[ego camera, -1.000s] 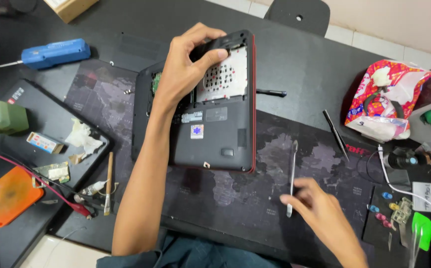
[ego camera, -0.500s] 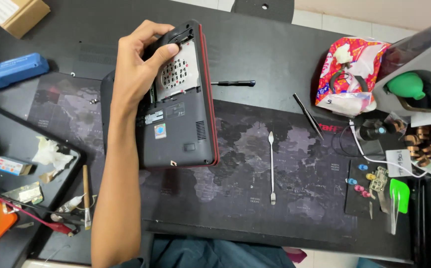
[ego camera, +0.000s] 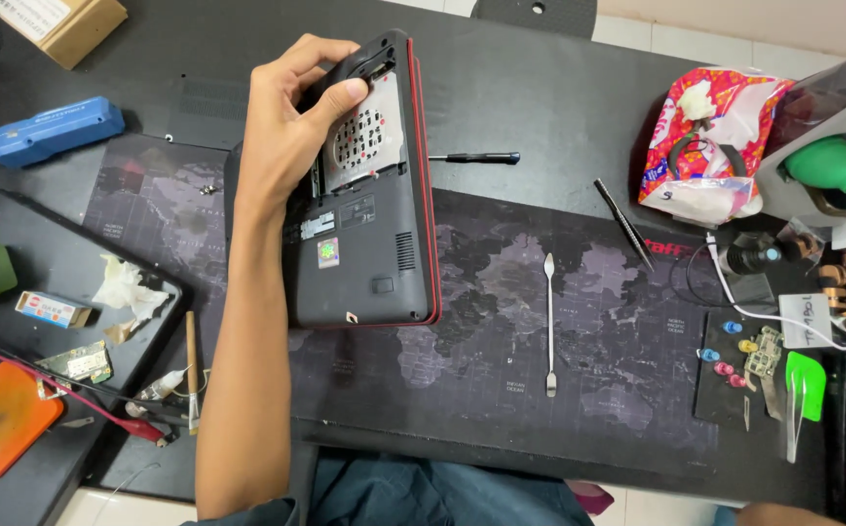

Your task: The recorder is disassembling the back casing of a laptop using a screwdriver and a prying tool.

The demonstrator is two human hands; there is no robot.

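Left hand (ego camera: 291,136) grips the far end of the upturned laptop (ego camera: 369,195), whose long axis runs near-to-far. Right hand is out of view.

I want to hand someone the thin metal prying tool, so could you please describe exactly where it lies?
Start at the upturned red-edged laptop gripped by the left hand on the dark desk mat. Right of it, alone on the mat, lies the metal spudger. Unlike the black screwdriver above, it is silvery, flat and points towards the person.

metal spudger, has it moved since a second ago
Yes. The metal spudger was in the right hand at the mat's near edge; it now lies flat further up the desk mat, hand gone.
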